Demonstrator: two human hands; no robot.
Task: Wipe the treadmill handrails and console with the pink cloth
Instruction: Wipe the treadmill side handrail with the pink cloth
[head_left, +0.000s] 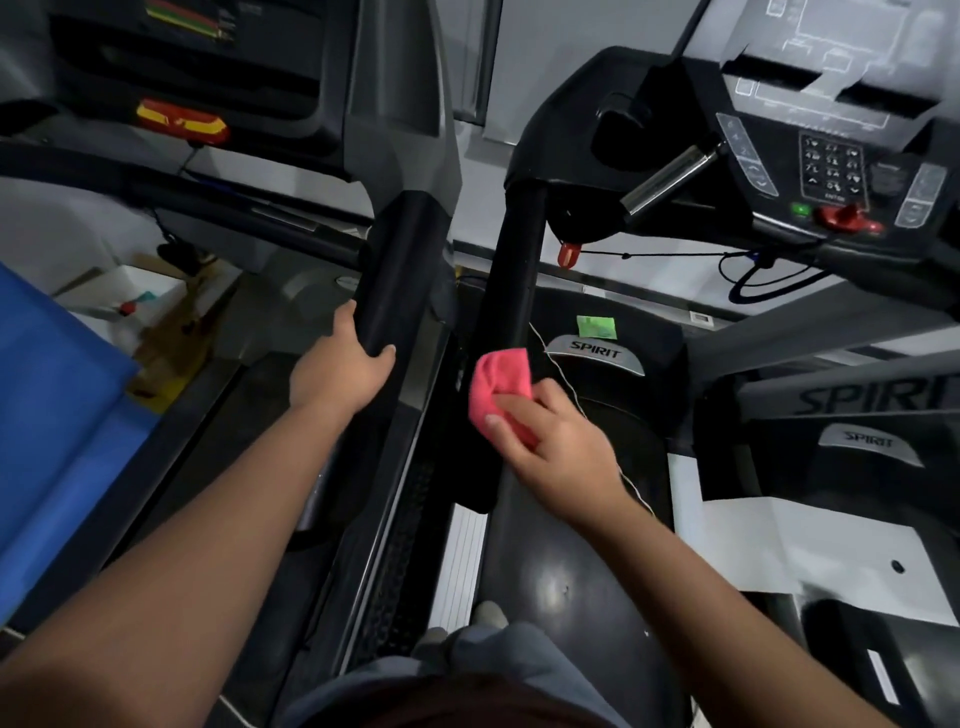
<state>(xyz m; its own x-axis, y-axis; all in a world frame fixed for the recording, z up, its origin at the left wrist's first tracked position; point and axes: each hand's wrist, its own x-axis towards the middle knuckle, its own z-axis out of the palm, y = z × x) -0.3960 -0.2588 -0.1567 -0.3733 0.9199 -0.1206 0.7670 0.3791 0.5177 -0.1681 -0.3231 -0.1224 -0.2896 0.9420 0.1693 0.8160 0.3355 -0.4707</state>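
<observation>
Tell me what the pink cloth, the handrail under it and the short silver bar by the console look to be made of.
Pink cloth: soft fabric, likely microfibre; it bunches. Handrail: matte black, probably foam or rubber padding. Silver bar: glossy, likely polished metal.

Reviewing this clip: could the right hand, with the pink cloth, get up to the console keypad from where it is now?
Probably yes. The right hand presses the pink cloth on the black handrail; nothing lies across the path to the keypad, though the metal grip bar juts out beside it.

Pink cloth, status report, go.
Right hand presses pink cloth on handrail. Left hand grips neighbouring rail. Console clear ahead.
</observation>
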